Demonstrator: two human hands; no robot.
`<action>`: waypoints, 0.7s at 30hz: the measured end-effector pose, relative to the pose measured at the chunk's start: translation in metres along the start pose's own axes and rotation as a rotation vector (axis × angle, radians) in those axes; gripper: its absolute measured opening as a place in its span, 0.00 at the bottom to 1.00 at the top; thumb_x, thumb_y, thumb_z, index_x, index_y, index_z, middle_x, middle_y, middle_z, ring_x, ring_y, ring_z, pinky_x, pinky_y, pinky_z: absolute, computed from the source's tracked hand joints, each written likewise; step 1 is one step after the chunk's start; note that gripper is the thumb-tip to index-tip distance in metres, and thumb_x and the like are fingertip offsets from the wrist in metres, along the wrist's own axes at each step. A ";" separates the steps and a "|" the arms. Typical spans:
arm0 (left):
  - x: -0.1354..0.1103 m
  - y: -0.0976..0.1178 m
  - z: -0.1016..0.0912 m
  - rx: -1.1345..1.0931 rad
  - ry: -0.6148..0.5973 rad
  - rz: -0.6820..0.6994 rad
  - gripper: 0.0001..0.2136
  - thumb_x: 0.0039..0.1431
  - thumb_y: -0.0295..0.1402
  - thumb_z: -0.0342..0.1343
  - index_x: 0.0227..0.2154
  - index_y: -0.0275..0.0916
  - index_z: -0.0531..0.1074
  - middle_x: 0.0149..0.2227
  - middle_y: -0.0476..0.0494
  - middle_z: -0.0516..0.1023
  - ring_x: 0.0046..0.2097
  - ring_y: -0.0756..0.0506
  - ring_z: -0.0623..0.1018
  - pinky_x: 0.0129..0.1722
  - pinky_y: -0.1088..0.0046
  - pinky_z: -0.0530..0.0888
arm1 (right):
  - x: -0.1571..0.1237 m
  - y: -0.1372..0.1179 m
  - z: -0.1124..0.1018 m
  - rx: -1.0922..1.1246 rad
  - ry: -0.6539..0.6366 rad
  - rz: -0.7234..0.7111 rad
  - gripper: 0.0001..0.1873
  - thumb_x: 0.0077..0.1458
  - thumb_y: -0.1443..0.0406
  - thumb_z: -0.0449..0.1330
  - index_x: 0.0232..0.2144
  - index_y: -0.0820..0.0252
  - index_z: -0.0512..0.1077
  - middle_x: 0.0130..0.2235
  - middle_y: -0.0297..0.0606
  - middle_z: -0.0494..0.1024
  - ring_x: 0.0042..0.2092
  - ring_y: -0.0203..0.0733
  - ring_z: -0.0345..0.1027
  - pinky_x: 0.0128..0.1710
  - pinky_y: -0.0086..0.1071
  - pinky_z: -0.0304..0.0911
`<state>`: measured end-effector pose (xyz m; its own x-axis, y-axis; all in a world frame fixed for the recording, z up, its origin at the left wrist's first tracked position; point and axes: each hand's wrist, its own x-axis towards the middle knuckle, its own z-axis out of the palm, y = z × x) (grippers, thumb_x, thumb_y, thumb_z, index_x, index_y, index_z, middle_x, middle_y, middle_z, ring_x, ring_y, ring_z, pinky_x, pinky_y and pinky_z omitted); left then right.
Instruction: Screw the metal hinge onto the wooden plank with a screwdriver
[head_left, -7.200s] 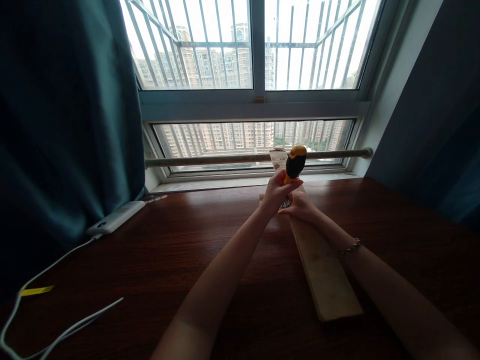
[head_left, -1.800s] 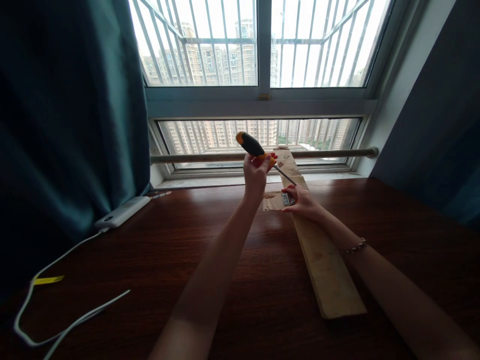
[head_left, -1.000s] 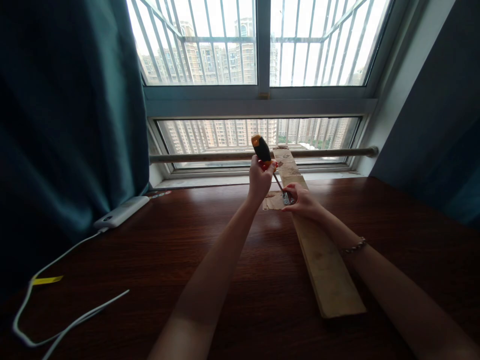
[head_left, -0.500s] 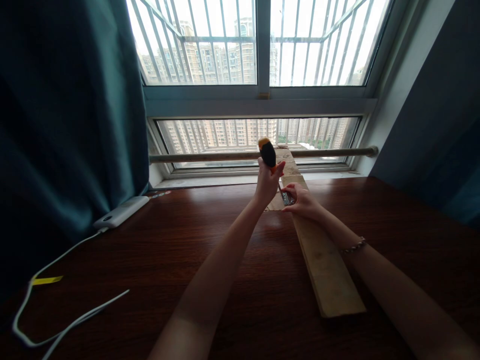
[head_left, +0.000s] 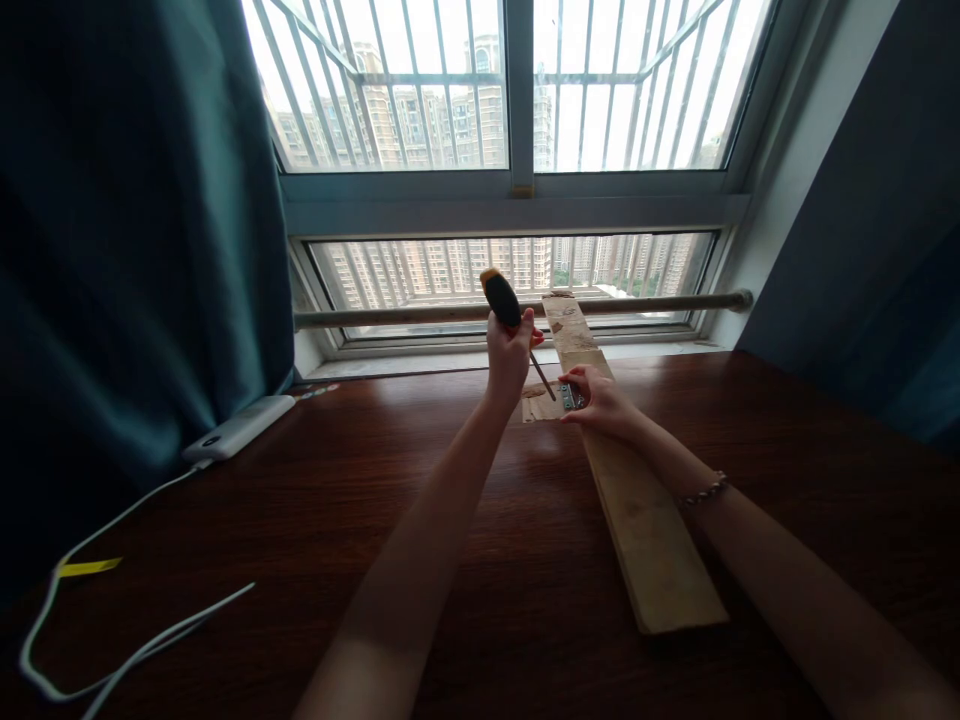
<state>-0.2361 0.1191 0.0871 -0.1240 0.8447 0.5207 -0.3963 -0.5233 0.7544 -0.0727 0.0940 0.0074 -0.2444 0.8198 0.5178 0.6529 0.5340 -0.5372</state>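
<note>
My left hand [head_left: 510, 355] is closed around the black and yellow handle of a screwdriver [head_left: 501, 298]. The shaft slants down to the right, and its tip is just left of a small metal hinge [head_left: 567, 396]. Thumb and fingers of my right hand [head_left: 606, 402] pinch this hinge against the wood, partly covering it. Under that hand runs a long wooden board [head_left: 656, 540] on the table. A shorter wooden piece [head_left: 537, 404] with a rough surface sticks out to the left beneath the screwdriver tip.
The far part of the wood [head_left: 568, 325] reaches a horizontal rail [head_left: 405, 316] before the barred window. A white power strip-like box [head_left: 244, 425] with a white cable [head_left: 127, 500] lies left on the dark wooden table [head_left: 315, 530]. A blue curtain [head_left: 142, 220] hangs beside it.
My left hand has shifted left with the screwdriver, which now leans more, its tip away from the hinge. My right hand keeps its pinch on the hinge. The view has shifted slightly.
</note>
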 end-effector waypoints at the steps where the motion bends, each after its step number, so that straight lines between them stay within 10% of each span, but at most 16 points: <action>1: 0.001 0.004 -0.001 -0.006 0.013 0.008 0.12 0.48 0.36 0.59 0.29 0.39 0.61 0.22 0.54 0.67 0.23 0.54 0.71 0.27 0.76 0.72 | 0.000 -0.001 0.000 0.001 -0.001 0.004 0.36 0.31 0.61 0.71 0.45 0.60 0.63 0.47 0.44 0.69 0.48 0.50 0.65 0.49 0.42 0.61; 21: 0.005 0.032 -0.008 -0.099 0.056 -0.029 0.12 0.45 0.36 0.61 0.26 0.36 0.65 0.21 0.52 0.70 0.24 0.53 0.73 0.28 0.75 0.71 | -0.001 0.005 0.000 0.080 -0.003 -0.032 0.39 0.31 0.60 0.71 0.48 0.59 0.63 0.52 0.46 0.66 0.53 0.51 0.61 0.53 0.43 0.57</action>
<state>-0.2564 0.1077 0.1105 -0.1607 0.8658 0.4739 -0.4882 -0.4870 0.7242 -0.0692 0.0962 0.0037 -0.2663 0.8025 0.5340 0.5853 0.5748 -0.5719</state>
